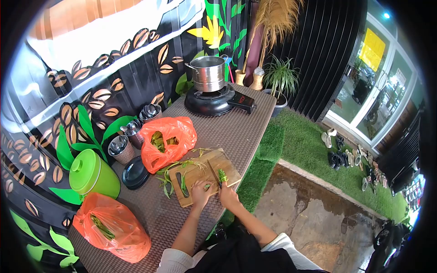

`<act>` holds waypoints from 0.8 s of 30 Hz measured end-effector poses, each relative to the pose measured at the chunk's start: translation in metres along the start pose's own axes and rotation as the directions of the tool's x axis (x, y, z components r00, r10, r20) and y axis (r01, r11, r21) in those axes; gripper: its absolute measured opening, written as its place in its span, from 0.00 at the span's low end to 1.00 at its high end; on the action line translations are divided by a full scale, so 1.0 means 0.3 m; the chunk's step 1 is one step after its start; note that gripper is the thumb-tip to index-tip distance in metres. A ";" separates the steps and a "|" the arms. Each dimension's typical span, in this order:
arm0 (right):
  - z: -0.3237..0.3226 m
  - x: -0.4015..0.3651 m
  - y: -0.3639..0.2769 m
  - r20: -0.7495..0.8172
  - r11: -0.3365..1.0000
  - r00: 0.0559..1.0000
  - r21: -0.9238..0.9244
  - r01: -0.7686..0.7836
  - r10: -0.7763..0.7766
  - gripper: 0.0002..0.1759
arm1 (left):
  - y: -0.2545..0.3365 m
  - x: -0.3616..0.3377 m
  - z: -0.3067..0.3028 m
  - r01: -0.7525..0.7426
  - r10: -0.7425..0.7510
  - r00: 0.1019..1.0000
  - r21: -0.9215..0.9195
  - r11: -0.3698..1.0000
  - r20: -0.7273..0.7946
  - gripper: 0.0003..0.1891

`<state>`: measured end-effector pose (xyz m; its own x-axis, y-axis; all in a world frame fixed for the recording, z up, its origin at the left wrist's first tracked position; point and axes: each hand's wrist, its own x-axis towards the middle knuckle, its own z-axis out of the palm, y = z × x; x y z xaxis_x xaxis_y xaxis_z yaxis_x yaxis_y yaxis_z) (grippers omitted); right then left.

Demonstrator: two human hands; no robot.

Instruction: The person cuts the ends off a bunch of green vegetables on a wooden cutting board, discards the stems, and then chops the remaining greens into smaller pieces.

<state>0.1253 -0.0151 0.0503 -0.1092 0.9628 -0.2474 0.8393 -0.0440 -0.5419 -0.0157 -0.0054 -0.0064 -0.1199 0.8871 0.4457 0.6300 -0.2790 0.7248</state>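
Observation:
On the wooden cutting board, my left hand is closed on a small piece of green vegetable. My right hand grips a knife, its blade pointing away from me across the board; my fingers hide the handle. Cut greens lie just right of the blade. Long leafy stems are by the board's handle slot, and more trimmings spread along its far left edge. An orange plastic bag with leaves inside stands open beyond the board.
Another orange bag of greens sits near left, beside a green lidded jug. Dark plates and cutlery cups line the wall side. A metal pot rests on a portable stove at the table's far end.

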 end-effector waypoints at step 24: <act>0.058 -0.038 -0.010 -0.084 1.000 0.996 0.021 0.011 -0.009 0.21 | 0.044 -0.008 -0.039 -0.040 0.035 0.999 0.111 0.993 0.042 0.08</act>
<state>0.1148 -0.0305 0.0408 -0.0715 0.9822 -0.1739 0.8268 -0.0392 -0.5612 -0.0160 -0.0156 0.0081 -0.0656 0.8912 0.4489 0.7156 -0.2715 0.6436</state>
